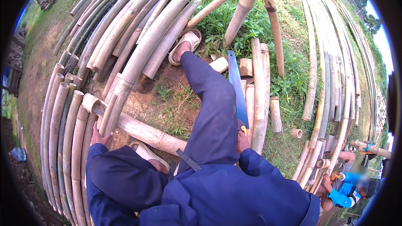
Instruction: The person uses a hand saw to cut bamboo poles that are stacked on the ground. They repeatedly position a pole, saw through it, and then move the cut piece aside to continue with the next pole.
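Observation:
My left hand (99, 137) is closed round the near end of a bamboo pole (124, 84), with the thumb on one side and the fingers on the other. That pole slants away over a thicker bamboo piece (146, 132) lying crosswise on the ground. Beside my right thigh, my right hand (243, 142) grips the handle of a hand saw (238, 90). The saw's blue blade points away from me, teeth along its right edge. My fingers partly hide the dark and yellow handle. The blade stands clear of the pole in my left hand.
Bamboo poles (69, 142) lie stacked at my left. Cut pieces (258, 96) and short offcuts (246, 68) lie right of the saw. A bamboo trestle (247, 8) stands ahead. More long poles (335, 58) run along the right, where another person in blue (347, 190) works.

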`<state>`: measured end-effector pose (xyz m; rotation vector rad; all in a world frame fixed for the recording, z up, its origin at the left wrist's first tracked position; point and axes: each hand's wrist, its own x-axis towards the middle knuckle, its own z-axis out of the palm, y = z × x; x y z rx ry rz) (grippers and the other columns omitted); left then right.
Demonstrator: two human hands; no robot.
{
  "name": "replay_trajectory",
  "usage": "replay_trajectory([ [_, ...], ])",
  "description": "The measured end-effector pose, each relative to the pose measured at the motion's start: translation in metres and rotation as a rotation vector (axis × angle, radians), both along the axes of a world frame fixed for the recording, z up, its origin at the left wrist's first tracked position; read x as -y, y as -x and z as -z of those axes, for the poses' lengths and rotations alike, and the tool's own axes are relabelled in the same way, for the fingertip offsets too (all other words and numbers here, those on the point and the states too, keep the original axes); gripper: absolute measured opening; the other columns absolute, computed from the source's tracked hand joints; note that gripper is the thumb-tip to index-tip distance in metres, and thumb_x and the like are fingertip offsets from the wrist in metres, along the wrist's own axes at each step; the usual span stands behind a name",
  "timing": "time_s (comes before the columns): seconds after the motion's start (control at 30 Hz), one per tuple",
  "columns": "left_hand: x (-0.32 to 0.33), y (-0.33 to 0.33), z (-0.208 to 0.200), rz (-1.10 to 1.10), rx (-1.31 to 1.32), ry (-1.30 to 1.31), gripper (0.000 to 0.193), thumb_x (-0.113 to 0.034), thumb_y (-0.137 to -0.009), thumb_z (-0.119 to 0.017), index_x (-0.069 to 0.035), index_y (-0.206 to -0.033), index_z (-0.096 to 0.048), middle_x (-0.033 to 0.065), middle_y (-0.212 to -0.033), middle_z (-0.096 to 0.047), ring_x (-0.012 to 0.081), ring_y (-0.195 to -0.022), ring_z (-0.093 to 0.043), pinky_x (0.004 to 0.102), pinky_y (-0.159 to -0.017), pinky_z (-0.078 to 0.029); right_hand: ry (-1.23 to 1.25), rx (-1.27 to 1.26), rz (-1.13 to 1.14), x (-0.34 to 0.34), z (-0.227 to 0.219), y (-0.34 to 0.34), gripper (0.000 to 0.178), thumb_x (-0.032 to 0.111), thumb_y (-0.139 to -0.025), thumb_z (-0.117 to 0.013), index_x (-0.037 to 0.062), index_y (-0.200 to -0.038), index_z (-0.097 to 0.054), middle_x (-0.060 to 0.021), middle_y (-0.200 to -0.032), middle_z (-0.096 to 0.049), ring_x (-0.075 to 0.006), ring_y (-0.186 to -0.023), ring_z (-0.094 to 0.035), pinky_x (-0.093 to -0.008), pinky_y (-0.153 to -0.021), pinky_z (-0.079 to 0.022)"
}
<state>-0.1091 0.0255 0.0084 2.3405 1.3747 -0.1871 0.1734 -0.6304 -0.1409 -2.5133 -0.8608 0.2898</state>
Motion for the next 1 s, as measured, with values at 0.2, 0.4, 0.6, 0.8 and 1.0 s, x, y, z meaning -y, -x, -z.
replay_trajectory([
  [0.2, 0.005, -0.012, -0.02, 0.047, -0.194, -0.06, 0.138, -0.066, -0.061, -0.091, -0.013, -0.165, -0.019, 0.0205, -0.153, -0.054, 0.0366, -0.14, -0.053, 0.0542, -0.116, -0.039, 0.437, -0.05, -0.034, 0.001, 0.031, -0.009, 0.044, 0.015, -0.084, -0.066, 0.0086, -0.127, -0.062, -0.0148, -0.117, -0.062, -0.0357, -0.11, -0.06, -0.0441, -0.097, -0.049],
  [0.4, 0.001, -0.05, 0.001, 0.175, -0.072, -0.058, 0.148, -0.07, -0.051, -0.094, -0.012, -0.165, -0.02, 0.0196, -0.154, -0.053, 0.0357, -0.142, -0.051, 0.0568, -0.116, -0.038, 0.395, -0.041, 0.158, 0.025, 0.025, -0.03, 0.046, 0.025, -0.089, -0.069, 0.0066, -0.131, -0.062, -0.0193, -0.11, -0.07, -0.0368, -0.099, -0.069, -0.0504, -0.089, -0.054],
  [0.6, -0.009, -0.008, 0.004, 0.177, -0.063, -0.032, 0.146, -0.069, -0.05, -0.094, -0.012, -0.163, -0.024, 0.0177, -0.14, -0.065, 0.0394, -0.126, -0.064, 0.0565, -0.111, -0.042, -0.318, 0.081, 0.549, -0.039, -0.124, -0.03, 0.036, 0.015, -0.091, -0.074, -0.0004, -0.124, -0.069, -0.014, -0.083, -0.073, -0.0318, -0.074, -0.072, -0.0441, -0.07, -0.057],
  [0.8, -0.029, -0.025, 0.042, 0.243, -0.021, -0.015, 0.141, -0.071, -0.051, -0.093, -0.014, -0.162, -0.027, 0.0184, -0.138, -0.067, 0.0397, -0.126, -0.064, 0.056, -0.109, -0.043, -0.647, 0.155, 0.551, -0.02, -0.218, -0.025, 0.016, 0.005, -0.095, -0.068, -0.0032, -0.109, -0.07, -0.0028, -0.071, -0.063, -0.009, -0.058, -0.055, -0.0262, -0.054, -0.044],
  [1.0, -0.006, -0.03, 0.007, 0.222, -0.038, 0.007, 0.124, -0.056, -0.06, -0.093, -0.01, -0.159, -0.034, 0.0244, -0.138, -0.064, 0.043, -0.124, -0.063, 0.0482, -0.105, -0.049, -0.832, -0.007, 0.251, -0.131, -0.319, -0.019, 0.009, 0.005, -0.097, -0.064, -0.0008, -0.092, -0.061, -0.0071, -0.07, -0.062, -0.0121, -0.058, -0.058, -0.0262, -0.058, -0.051],
])
